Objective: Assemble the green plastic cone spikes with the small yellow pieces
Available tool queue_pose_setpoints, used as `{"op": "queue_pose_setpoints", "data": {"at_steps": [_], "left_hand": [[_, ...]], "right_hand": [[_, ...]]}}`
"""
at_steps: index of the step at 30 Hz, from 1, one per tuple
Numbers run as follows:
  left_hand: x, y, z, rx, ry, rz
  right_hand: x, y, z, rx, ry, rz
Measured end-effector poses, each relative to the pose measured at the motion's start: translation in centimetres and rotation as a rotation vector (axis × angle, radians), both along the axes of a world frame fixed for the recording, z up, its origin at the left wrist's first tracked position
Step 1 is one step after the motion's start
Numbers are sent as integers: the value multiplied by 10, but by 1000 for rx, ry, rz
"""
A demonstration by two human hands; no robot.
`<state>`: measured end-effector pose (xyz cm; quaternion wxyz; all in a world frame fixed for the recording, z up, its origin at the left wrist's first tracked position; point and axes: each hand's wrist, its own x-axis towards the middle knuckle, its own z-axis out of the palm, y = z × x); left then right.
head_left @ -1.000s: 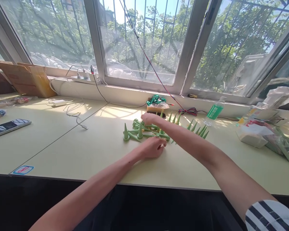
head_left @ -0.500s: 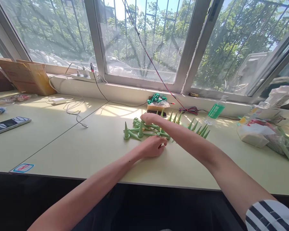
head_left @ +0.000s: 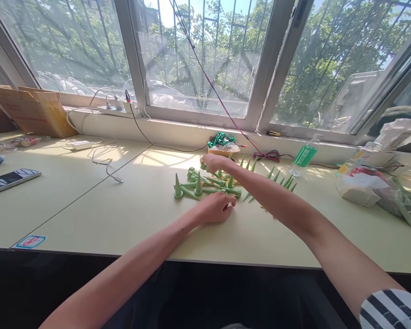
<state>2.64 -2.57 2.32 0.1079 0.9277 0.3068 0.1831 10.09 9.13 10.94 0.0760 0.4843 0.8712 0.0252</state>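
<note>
Green plastic cone-shaped spikes [head_left: 198, 186] with round, wider bases lie and stand in a loose pile at the middle of the table. Above the far side of this pile, my right hand [head_left: 213, 163] is closed, and a bit of a green spike [head_left: 203, 167] shows under its fingers. My left hand [head_left: 216, 207] rests on the table at the pile's near edge with its fingers curled; whatever they hold, if anything, is hidden. To the right, partly behind my right forearm, several more spikes [head_left: 276, 176] point upward in rows, with small yellowish bits near them.
Behind the pile stands a small box [head_left: 222, 148] with green stuff in it. A clear bottle with a green label [head_left: 304, 156] leans to the right. Farther right are plastic bags and a tissue pack [head_left: 359, 189]. A phone [head_left: 12, 181] and white cables [head_left: 104, 162] lie left.
My right hand has shifted slightly at the pile, and a green piece now shows under its fingers. My left hand stays nearly in place. The view has moved slightly.
</note>
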Motion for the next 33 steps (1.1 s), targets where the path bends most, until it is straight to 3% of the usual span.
{"op": "queue_pose_setpoints", "data": {"at_steps": [4,8,13,16,19,22,26,33], "left_hand": [[0,4,-4,-12,-58,10],[0,7,-7,-42,-177,4],[-1,4,-4,-44,-325,-97],[-2,4,-2,17,-434,-56],[-3,7,-1,53,-575,110],[-3,10,-1,-16,-742,219],[-1,11,0,-178,-872,239],[3,11,0,-368,-847,217]], "right_hand": [[11,-11,15,41,107,10],[31,-32,23,123,419,45],[62,-60,20,75,688,71],[77,-72,12,34,769,105],[87,-79,4,4,785,94],[94,-85,-2,-33,751,80],[94,-93,-6,-32,671,67],[91,-101,-6,-184,587,56]]}}
